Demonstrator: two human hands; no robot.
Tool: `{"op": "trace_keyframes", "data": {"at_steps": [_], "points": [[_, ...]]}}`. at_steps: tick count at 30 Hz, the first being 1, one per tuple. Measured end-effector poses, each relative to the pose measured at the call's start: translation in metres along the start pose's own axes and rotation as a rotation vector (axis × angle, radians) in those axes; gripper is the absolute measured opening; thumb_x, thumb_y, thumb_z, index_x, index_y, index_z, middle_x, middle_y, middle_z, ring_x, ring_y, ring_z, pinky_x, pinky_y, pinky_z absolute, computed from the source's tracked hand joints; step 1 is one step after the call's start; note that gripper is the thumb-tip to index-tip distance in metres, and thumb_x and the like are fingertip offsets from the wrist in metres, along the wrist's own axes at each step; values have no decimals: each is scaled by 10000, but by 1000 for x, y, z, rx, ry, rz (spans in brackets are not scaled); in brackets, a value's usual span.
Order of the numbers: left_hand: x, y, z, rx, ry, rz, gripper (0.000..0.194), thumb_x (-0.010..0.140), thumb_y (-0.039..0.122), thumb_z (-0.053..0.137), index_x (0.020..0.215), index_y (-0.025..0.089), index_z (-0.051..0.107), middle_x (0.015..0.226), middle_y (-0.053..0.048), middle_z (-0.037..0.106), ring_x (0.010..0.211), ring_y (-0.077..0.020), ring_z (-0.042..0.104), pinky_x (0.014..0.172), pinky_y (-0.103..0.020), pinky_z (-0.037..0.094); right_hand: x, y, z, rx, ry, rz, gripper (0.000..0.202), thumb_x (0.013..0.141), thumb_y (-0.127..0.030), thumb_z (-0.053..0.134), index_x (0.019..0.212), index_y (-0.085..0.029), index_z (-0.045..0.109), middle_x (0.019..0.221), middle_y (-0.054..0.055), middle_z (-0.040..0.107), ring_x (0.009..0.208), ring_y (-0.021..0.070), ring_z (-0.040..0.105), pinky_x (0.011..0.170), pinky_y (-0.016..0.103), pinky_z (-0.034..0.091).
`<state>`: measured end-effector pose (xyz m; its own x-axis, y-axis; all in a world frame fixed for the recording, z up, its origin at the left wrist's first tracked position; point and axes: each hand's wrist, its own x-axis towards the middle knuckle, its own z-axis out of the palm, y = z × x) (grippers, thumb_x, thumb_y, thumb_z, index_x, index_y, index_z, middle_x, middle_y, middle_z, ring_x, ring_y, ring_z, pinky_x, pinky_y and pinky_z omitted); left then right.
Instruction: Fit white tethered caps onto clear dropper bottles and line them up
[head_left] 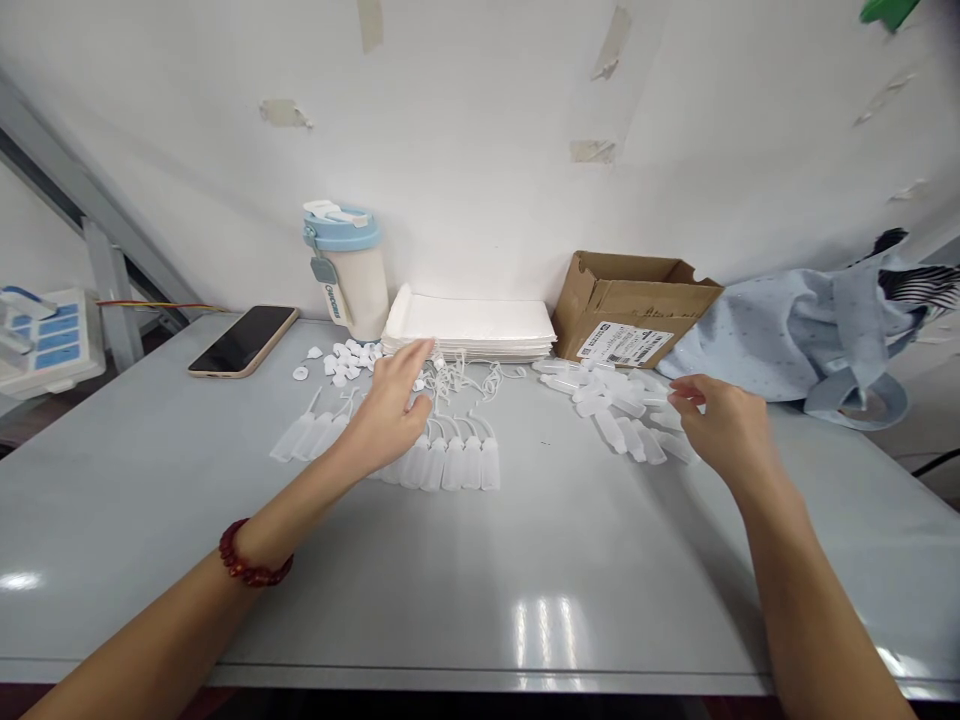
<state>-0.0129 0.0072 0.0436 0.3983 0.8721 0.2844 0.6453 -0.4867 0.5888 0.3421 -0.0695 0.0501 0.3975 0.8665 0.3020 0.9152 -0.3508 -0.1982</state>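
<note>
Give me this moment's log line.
Left hand: open, over corded bottles | Right hand: at loose bottles, grip unclear | Behind: carton

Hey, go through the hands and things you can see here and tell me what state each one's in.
Left hand: thumb and fingers apart, grip open
Right hand: fingertips close together, grip contents unclear
Corded tubes: lying in a row
Loose tubes: heaped
Loose cords: tangled
White pieces: scattered
Phone: face up, screen dark
Cup: upright, lid on
Cardboard box: top open
White packets: stacked
Blue bag: slumped
</note>
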Motion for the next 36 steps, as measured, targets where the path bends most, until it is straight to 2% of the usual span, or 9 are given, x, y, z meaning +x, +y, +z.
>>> {"op": "trace_keyframes", "data": {"at_steps": [2,7,13,16,18,21,23,30,36], "points": [[1,-1,0,-1,-44,-7,680,812,161,403,1459,236,207,1500,-75,258,1298,-340,291,860,-429,496,0,-1,0,1,-6,1,206,802,-188,464,919,-162,631,885,135,684,807,268,565,700,343,398],[0,0,-3,-35,45,85,741,824,167,395,1481,274,70,1541,-46,147,1316,-309,290,948,-431,444,0,-3,-1,-7,-25,6,235,810,-180,459,955,-144,640,925,144,691,812,264,563,717,343,401],[-1,-1,1,11,-133,-3,706,819,183,395,1480,211,151,1532,-61,204,1344,-329,239,983,-462,413,0,-3,1,-26,-28,27,257,801,-165,467,977,-127,651,917,135,699,810,265,564,711,333,402],[-1,0,1,-6,-77,-19,696,814,196,408,1474,222,187,1523,-47,241,1297,-316,309,840,-374,496,0,-4,0,-22,-35,22,264,798,-163,476,986,-128,658,926,130,703,823,260,570,724,328,406],[-1,2,1,-44,-14,-30,620,820,220,415,1432,217,311,1468,-58,354,1209,-292,412,711,-312,508,0,-5,-1,-12,-44,23,266,800,-160,479,985,-130,667,931,127,706,827,251,581,722,322,410],[-3,4,2,-125,143,-80,423,828,283,454,1225,193,568,1200,-76,600,928,-220,566,622,-280,473,1,-4,-1,3,-52,34,262,795,-159,490,976,-146,678,913,110,710,795,234,603,690,313,420],[-4,4,2,-162,223,-123,321,824,330,501,1070,196,656,992,-51,669,764,-177,572,614,-276,454,2,-2,0,-8,-59,39,272,790,-152,489,983,-154,681,901,102,710,793,232,615,673,310,426],[-7,7,2,-221,269,-164,248,808,387,584,918,200,702,871,-24,707,762,-171,583,632,-269,441,7,11,2,-96,-111,94,400,697,-14,446,985,-129,700,928,139,715,904,313,625,642,338,431],[-11,12,4,-288,224,-73,159,803,342,620,835,204,693,898,-18,689,743,-149,567,665,-270,454,9,23,10,-94,-168,53,408,635,-5,470,918,-166,716,903,101,717,856,269,642,638,304,437]]}}
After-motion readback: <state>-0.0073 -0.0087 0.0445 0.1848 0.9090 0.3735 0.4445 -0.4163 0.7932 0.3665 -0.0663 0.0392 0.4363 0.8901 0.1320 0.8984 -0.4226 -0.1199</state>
